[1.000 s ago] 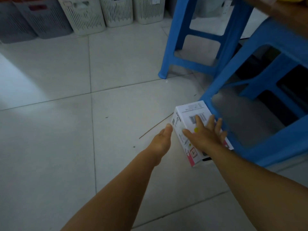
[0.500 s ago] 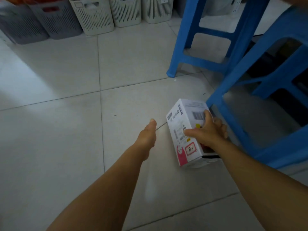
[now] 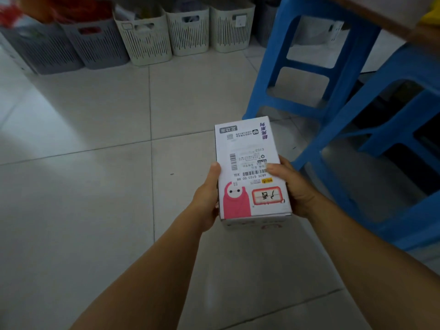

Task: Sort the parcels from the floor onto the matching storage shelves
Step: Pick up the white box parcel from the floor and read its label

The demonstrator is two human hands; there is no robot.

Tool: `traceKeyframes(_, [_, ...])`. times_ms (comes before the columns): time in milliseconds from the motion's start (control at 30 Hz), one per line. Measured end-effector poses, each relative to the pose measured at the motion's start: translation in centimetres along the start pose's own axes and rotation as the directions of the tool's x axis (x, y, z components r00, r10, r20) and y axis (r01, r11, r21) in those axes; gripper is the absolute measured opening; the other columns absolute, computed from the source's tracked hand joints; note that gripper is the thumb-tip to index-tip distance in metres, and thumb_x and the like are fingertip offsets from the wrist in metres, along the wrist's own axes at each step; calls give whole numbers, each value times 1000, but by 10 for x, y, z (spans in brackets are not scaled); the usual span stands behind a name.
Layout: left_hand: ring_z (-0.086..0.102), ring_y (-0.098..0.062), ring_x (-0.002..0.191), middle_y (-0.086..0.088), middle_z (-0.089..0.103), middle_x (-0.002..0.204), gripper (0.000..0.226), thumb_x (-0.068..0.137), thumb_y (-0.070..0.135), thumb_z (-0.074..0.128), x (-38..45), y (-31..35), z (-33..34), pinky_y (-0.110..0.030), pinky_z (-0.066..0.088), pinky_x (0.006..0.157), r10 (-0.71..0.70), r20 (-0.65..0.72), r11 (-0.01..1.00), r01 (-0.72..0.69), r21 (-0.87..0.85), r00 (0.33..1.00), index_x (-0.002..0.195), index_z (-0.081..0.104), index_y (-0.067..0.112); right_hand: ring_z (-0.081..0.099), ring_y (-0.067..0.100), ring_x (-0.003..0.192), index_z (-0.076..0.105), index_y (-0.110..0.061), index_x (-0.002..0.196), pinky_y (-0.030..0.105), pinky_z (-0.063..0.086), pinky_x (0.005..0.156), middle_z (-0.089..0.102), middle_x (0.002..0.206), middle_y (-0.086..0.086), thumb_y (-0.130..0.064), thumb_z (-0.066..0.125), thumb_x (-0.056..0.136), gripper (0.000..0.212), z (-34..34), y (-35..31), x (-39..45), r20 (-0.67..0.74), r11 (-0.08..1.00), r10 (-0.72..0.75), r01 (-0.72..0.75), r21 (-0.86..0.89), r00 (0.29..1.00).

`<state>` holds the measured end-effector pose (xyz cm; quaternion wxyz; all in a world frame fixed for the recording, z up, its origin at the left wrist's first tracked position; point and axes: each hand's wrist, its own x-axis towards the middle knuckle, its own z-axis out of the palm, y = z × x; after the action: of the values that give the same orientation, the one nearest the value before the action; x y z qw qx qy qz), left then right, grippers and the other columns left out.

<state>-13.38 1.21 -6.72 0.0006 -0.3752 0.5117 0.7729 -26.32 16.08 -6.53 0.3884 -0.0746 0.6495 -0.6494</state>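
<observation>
Both hands are holding 1 white parcel (image 3: 250,170) up above the tiled floor (image 3: 95,186), with its printed label face turned upward. The left hand (image 3: 207,201) is clamping the parcel's left side, its thumb lying along the top edge while the other fingers are hidden under the box. The right hand (image 3: 292,186) is clasping the right side, with a fingertip pressing on the label near the barcode. A pink cartoon figure is showing on the end of the parcel nearest the wrists. Far beyond the fingers, a row of slatted baskets is standing along the wall: 2 grey baskets (image 3: 95,46) to the left, with something red lying in them, and 3 cream baskets (image 3: 188,32) further right, whose contents are too blurred to tell. To the right of the fingers, 2 blue plastic stools (image 3: 333,96) are standing close beside the parcel, the nearer one's leg running down just past the right hand. A brown counter edge (image 3: 404,27) is crossing the upper right corner above the stools.
</observation>
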Motion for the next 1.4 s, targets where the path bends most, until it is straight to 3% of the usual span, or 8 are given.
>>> traceKeyframes(167, [65, -46, 114, -17, 71, 124, 56, 92, 60, 43, -6, 3, -3, -65, 44, 103, 45, 125, 995, -33, -95, 991, 130, 58, 22, 71, 35, 90, 40, -16, 144, 42, 61, 68, 67, 123, 25, -16, 67, 80, 69, 6, -7, -8, 109, 1000, -3, 0, 25, 994])
traceKeyframes(500, [62, -46, 118, -17, 68, 128, 69, 81, 56, 56, -19, 1, -1, -64, 43, 104, 110, 100, 992, -103, -79, 989, 140, 48, 22, 75, 30, 83, 44, -23, 140, 39, 61, 59, 74, 112, 16, -21, 70, 76, 69, 8, -13, -14, 163, 998, -10, -1, 68, 987])
traceKeyframes(633, [74, -23, 100, -15, 67, 129, 49, 90, 35, 66, -18, 1, -6, -38, 62, 78, 233, 76, 933, -245, 265, 970, 133, 47, 22, 75, 34, 87, 43, -31, 140, 43, 61, 66, 61, 128, 16, -13, 76, 77, 73, 0, -16, -19, 132, 990, 48, -29, -141, 990])
traceKeyframes(733, [41, -28, 141, -16, 27, 161, 107, 71, 32, 85, -13, -5, -15, -49, 47, 105, 397, -13, 687, -288, 667, 918, 153, 17, 18, 76, 31, 79, 50, -42, 131, 37, 61, 59, 47, 129, 0, -12, 83, 70, 75, -5, -23, -27, 134, 925, 102, -44, -378, 986])
traceKeyframes(867, [4, -28, 153, -8, -1, 168, 128, 64, 56, 80, -9, -4, -21, -54, 10, 119, 524, 254, 47, -326, 944, 813, 157, -2, 27, 66, 19, 91, 46, -56, 125, 29, 61, 63, 34, 130, -8, -39, 84, 54, 83, 4, -39, -32, 201, 534, 148, 93, -841, 968])
traceKeyframes(967, [-3, -26, 154, -4, -4, 169, 119, 69, 56, 75, -7, -3, -16, -54, 3, 120, 375, 425, -176, -386, 905, 824, 157, 1, 30, 54, 18, 100, 41, -58, 125, 40, 54, 85, 38, 127, -11, -51, 78, 48, 86, 20, -40, -35, 247, 160, 151, 222, -962, 957])
traceKeyframes(1167, [-3, -26, 154, -6, -4, 169, 132, 64, 54, 82, -11, -2, -32, -52, 11, 122, 160, 440, -206, -406, 891, 884, 158, -4, 21, 34, 25, 117, 41, -44, 121, 45, 28, 97, 42, 128, -5, -50, 79, 54, 77, 53, -30, -47, 444, -204, 92, 453, -868, 891])
traceKeyframes(1400, [7, -30, 151, -7, 9, 165, 141, 51, 64, 82, -12, -4, -44, -56, 19, 118, 161, 462, -152, -441, 885, 872, 157, -2, 21, 22, 37, 139, 41, -36, 129, 55, 19, 111, 37, 146, 0, -44, 81, 60, 80, 65, -29, -53, 529, -273, 110, 537, -798, 842])
